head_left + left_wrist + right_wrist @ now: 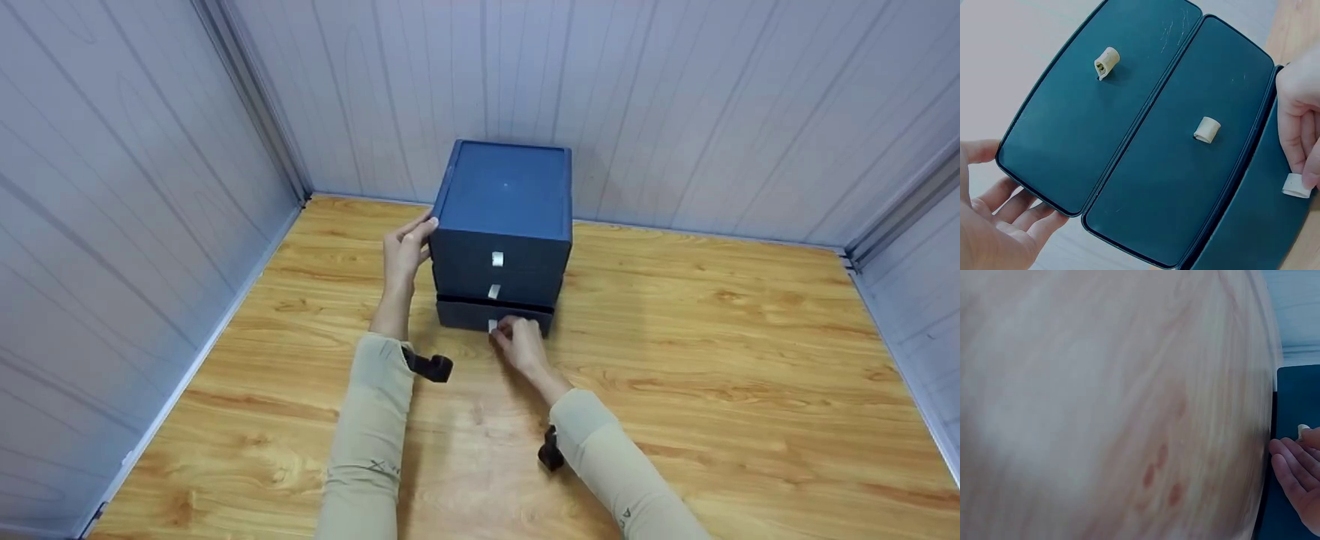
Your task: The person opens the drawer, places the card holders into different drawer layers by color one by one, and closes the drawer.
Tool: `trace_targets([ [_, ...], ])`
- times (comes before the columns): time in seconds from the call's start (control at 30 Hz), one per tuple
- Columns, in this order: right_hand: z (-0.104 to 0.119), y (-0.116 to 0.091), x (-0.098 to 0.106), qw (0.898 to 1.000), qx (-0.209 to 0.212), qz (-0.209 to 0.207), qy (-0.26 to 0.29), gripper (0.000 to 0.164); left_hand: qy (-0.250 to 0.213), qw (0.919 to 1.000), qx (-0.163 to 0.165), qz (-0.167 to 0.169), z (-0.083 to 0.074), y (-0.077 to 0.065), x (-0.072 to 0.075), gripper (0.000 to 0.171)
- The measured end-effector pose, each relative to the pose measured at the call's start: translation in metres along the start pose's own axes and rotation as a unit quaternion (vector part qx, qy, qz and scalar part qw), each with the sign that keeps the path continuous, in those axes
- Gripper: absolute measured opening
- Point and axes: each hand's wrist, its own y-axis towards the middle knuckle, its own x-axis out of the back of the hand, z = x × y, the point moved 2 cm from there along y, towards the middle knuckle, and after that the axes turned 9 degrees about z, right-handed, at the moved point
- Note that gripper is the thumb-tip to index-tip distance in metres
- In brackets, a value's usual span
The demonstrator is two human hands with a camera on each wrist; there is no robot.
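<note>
A blue three-drawer storage box [506, 187] stands near the back wall, its dark drawer fronts facing me. Each front has a small white pull tab. My left hand [403, 255] rests against the box's left side, its fingers fairly straight and its thumb by the upper front corner. Down at the bottom drawer [461, 313], my right hand [521, 345] pinches the lowest pull tab [1296, 185] between thumb and fingers. That drawer sticks out slightly, with a dark gap along its top edge. The top drawer [1078, 118] and middle drawer [1179, 140] sit flush.
The box stands on a wood-grain floor [712, 375]. Pale panelled walls rise behind it [675, 112] and to the left [112, 225], with another at the right edge. Black camera mounts [431, 367] stick out from both sleeves.
</note>
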Motion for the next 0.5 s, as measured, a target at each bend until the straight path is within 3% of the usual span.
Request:
trace_targets([
  [0.3, -0.004, 0.008, 0.001, 1.0, -0.025, -0.001, 0.01, 0.011, 0.001, 1.0, 0.003, 0.002, -0.002, -0.003, -0.002, 0.038],
  [0.5, -0.006, 0.011, 0.001, 0.999, -0.034, -0.015, 0.006, 0.009, -0.015, 0.9985, -0.052, 0.012, 0.058, 0.056, 0.019, 0.044],
])
